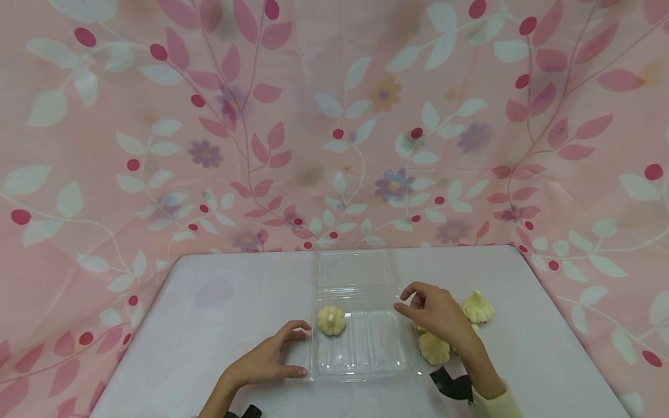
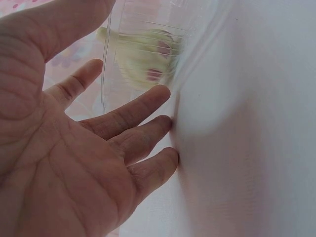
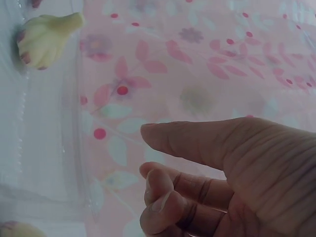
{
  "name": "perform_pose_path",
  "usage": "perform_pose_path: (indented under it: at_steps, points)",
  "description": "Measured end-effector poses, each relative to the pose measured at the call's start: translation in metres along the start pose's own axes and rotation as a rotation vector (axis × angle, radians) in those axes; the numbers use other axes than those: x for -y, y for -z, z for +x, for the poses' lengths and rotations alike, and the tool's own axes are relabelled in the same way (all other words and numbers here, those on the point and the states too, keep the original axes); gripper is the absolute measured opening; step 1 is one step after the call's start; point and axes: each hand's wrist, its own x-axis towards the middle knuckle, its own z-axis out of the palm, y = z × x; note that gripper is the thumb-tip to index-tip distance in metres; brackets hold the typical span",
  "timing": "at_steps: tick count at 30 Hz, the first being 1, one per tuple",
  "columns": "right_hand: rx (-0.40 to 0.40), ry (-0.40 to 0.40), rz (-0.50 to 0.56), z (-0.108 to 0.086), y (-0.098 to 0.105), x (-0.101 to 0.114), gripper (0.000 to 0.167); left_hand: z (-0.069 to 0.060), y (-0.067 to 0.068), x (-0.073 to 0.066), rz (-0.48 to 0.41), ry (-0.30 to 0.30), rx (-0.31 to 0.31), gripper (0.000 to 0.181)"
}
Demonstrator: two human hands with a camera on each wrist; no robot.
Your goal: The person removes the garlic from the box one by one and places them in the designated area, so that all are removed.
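A clear plastic clamshell container (image 1: 368,342) lies on the table with its lid folded back. One pale garlic bulb (image 1: 331,320) sits in its upper left corner; the left wrist view shows this garlic bulb (image 2: 143,57) through the clear wall. My left hand (image 1: 258,361) is at the container's left side, fingers spread and relaxed, gripping nothing. Over the right side hovers my right hand (image 1: 439,313), its fingers loosely bent with a gap to the thumb and nothing between them. Below and beside it lie more garlic bulbs (image 1: 434,349), partly hidden by the hand and wrist.
A separate garlic bulb (image 1: 477,307) stands right of the right hand. The transparent lid (image 1: 356,270) reaches toward the back of the white table (image 1: 209,313). Behind the table hangs a pink floral cloth (image 1: 313,174). Black straps (image 1: 452,386) are on the wrists.
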Motion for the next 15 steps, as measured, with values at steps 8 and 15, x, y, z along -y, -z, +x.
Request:
perform_pose_path:
  at_steps: [8, 15]
  points:
    - [-0.031, 0.009, 0.025, 0.005, -0.011, 0.007, 0.022, 0.001, 0.0, 0.0, -0.005, 0.012, 0.006, 0.078]
    - [-0.061, 0.043, 0.027, 0.008, -0.02, 0.013, 0.022, 0.001, 0.0, -0.001, -0.013, 0.028, 0.011, 0.08]
